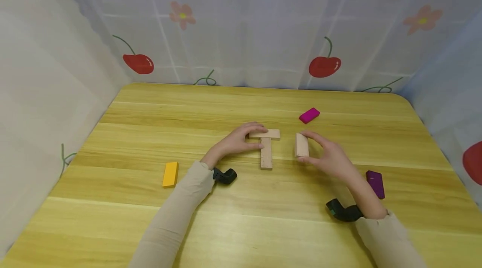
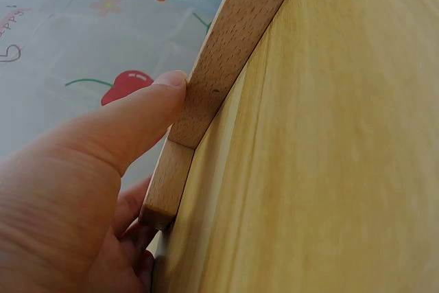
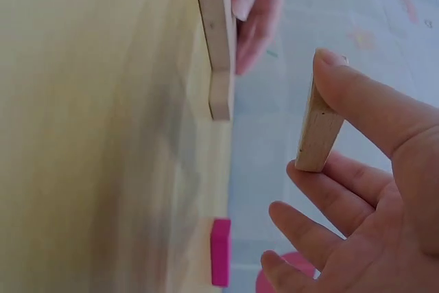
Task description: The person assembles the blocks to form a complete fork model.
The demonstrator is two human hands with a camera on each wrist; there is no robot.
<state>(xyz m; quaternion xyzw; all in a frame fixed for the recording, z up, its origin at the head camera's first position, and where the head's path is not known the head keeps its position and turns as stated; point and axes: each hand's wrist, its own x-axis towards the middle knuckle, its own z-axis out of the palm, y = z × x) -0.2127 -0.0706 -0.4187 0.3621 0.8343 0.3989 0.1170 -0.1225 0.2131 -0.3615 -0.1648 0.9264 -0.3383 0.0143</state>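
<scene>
Two plain wooden blocks lie flat on the table in a T: a crosswise block (image 1: pixel 272 135) at the far side and a lengthwise block (image 1: pixel 266 160) meeting it from the near side. My left hand (image 1: pixel 238 140) curls about their left side. Its thumb (image 2: pixel 158 95) touches the lengthwise block, while the fingers reach over the crosswise block's left end. To the right, my right hand (image 1: pixel 333 158) pinches a third plain wooden block (image 1: pixel 302 145) between thumb and fingers. In the right wrist view, that block (image 3: pixel 321 132) is raised off the table, its other fingers spread.
A magenta block (image 1: pixel 309 115) lies behind the right hand. The purple block (image 1: pixel 375 184) is beside the right forearm, and a yellow block (image 1: pixel 170 174) rests left of the left forearm. Dark wrist devices (image 1: pixel 344 211) jut from both wrists. A printed curtain (image 1: pixel 244 29) hangs behind the table.
</scene>
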